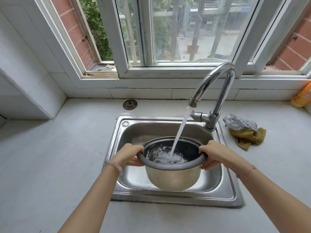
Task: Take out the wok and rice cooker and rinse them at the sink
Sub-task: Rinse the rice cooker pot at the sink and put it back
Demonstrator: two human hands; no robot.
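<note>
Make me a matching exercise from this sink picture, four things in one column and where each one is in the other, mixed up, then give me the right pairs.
Things:
1. rice cooker pot
2. drain strainer
3. yellow cloth
4. orange bottle

Places:
A. on the counter behind the sink, near the wall
B. held over the sink under the running faucet by the left hand and right hand
C. at the far right edge, against the tiled ledge
D. on the counter right of the faucet, under a silvery scrubber

Pairs: 1-B, 2-A, 3-D, 4-C
</note>
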